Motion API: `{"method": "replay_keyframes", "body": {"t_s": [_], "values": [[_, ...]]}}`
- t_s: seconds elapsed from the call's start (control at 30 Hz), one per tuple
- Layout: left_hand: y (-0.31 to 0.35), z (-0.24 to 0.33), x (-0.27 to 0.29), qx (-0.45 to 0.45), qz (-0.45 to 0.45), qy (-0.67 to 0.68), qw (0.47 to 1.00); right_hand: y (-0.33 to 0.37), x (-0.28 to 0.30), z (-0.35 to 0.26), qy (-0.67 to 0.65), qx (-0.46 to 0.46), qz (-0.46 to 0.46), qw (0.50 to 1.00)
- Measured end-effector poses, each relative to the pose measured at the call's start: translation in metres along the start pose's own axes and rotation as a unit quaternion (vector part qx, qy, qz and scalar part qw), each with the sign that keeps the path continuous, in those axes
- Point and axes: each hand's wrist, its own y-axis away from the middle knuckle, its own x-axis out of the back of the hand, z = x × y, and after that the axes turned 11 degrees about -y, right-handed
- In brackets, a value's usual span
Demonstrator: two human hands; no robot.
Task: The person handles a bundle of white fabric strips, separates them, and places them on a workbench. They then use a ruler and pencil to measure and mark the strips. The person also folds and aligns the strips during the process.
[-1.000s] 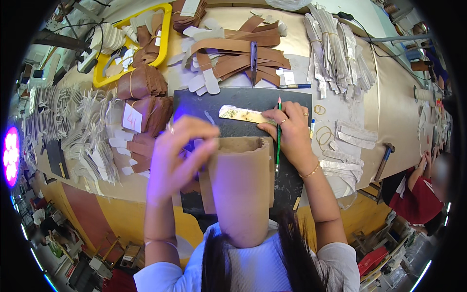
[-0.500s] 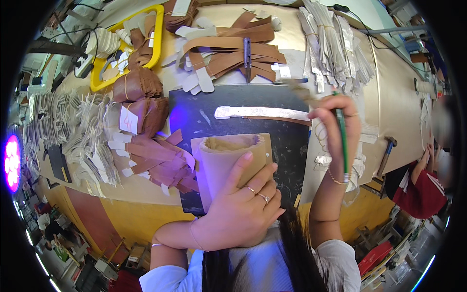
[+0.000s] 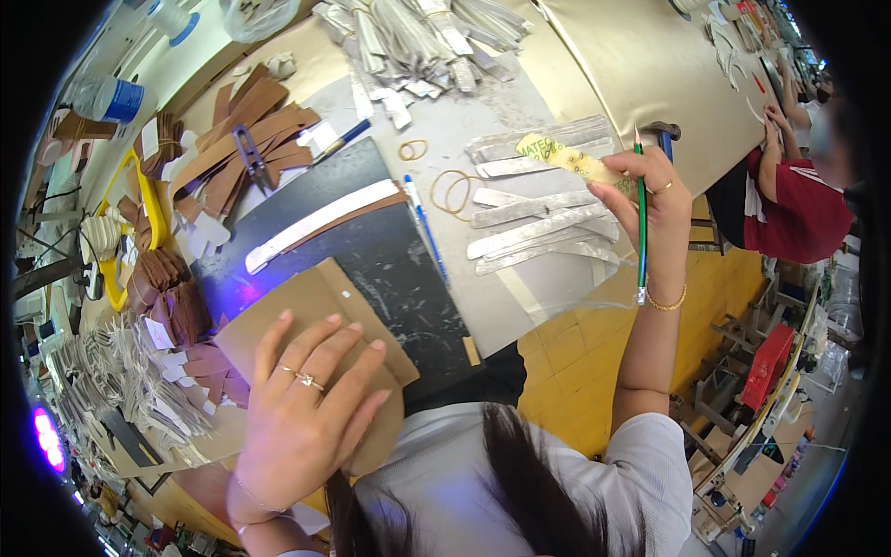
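My left hand (image 3: pixel 311 408) lies with its fingers apart on a tan, leather-like panel (image 3: pixel 311 290), which overlaps the near edge of a dark board (image 3: pixel 413 278). On that board rests a curved white strip (image 3: pixel 320 226), with a brown strip (image 3: pixel 376 210) showing along its edge. Raised at the right, my right hand (image 3: pixel 661 209) pinches a yellow strip with green print (image 3: pixel 564 156) between thumb and fingers. A green pencil (image 3: pixel 641 252) stands upright in the same hand, its point upward. Below the yellow strip, several silvery strips (image 3: pixel 538 223) lie on the table.
Beside the board are rubber bands (image 3: pixel 452 191) and a blue-white pen (image 3: pixel 423 227). Purple snips (image 3: pixel 249 156) lie on brown strips (image 3: pixel 218 176). Bundled silvery strips (image 3: pixel 418 46) lie at the back. A hammer (image 3: pixel 661 132) is near my right hand; a person in red (image 3: pixel 803 209) sits right.
The view has swung right. The tan panel, earlier rolled open under my left hand, now looks flatter, with that hand spread across it. The blurred yellow strip in my right hand is clear now, over the silvery strips.
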Motion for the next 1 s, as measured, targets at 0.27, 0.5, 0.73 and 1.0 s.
{"method": "replay_keyframes", "body": {"t_s": [0.27, 0.5, 0.73, 1.0], "values": [[-0.08, 0.048, -0.016, -0.151, -0.11, -0.063, 0.98, 0.019, 0.012, 0.044, 0.089, 0.053, -0.017, 0.995], [-0.112, 0.062, -0.067, -0.142, -0.154, -0.155, 0.966, 0.034, -0.032, 0.053, 0.035, 0.099, -0.124, 0.987], [-0.121, 0.062, -0.087, -0.126, -0.119, -0.102, 0.979, 0.025, -0.043, 0.047, 0.044, 0.112, -0.174, 0.977], [-0.123, 0.061, -0.104, -0.1, -0.083, -0.049, 0.99, 0.025, -0.047, 0.051, 0.034, 0.099, -0.174, 0.979]]}}
